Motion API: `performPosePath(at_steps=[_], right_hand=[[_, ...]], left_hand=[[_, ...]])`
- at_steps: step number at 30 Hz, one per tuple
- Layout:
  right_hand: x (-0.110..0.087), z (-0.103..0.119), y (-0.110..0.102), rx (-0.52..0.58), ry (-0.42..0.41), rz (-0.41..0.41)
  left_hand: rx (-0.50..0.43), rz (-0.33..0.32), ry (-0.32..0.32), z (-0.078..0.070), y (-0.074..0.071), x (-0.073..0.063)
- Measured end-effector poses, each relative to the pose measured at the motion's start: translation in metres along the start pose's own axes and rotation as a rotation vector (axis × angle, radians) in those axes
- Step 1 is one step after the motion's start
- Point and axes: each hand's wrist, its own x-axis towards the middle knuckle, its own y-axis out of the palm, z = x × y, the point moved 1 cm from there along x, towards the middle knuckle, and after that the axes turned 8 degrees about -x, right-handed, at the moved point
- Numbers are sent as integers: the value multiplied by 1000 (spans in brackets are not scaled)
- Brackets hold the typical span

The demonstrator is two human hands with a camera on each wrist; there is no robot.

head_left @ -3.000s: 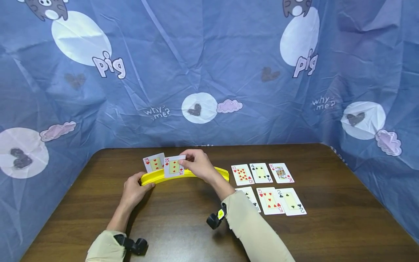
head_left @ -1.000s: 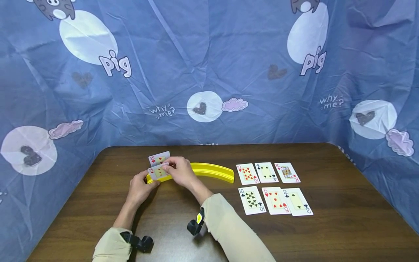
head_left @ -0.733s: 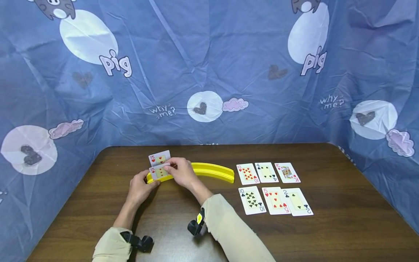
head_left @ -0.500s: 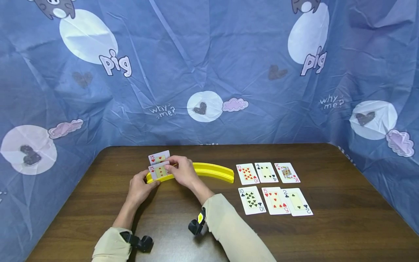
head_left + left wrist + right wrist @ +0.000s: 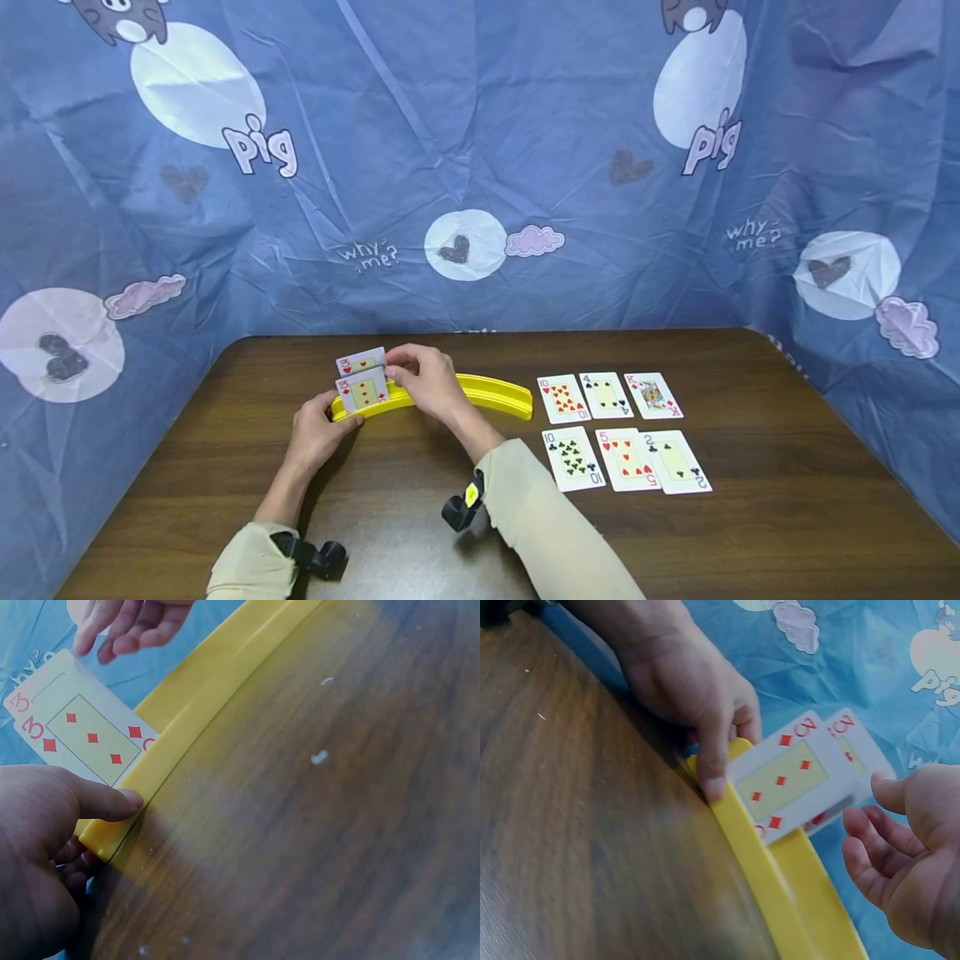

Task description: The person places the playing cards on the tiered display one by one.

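Note:
A curved yellow playing-card holder (image 5: 495,396) stands on the table. My left hand (image 5: 313,429) grips its left end, thumb on the front face, as the left wrist view shows. The three of diamonds (image 5: 362,392) stands in the holder's front part near that end. Behind it, partly hidden, rises the three of hearts (image 5: 360,362). My right hand (image 5: 427,382) is just right of the two cards, behind the holder's front edge. In the right wrist view the right hand's fingers (image 5: 866,862) are loosely bent with nothing between them, the thumb close to the rear card.
Face-up cards lie in two rows at the right: ten of hearts (image 5: 562,400), four of spades (image 5: 606,395), king of diamonds (image 5: 654,395), then ten of clubs (image 5: 573,460), five of hearts (image 5: 626,460) and two of clubs (image 5: 677,462). A blue printed cloth (image 5: 465,125) hangs behind the table.
My right hand brought the three of diamonds left into the holder, in front of the three of hearts, then let go and drew a little to the right. My left hand keeps its grip.

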Motion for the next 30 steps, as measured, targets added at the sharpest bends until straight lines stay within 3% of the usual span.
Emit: performPosePath(at_steps=[9, 19, 30], right_hand=[[-5, -5, -32, -8, -24, -37], [-15, -13, -60, -8, -30, -20], [-24, -31, -105, 9, 24, -25]], left_hand=[[10, -9, 14, 1, 0, 1], [12, 6, -3, 1, 2, 1], [8, 21, -37, 2, 1, 2]])
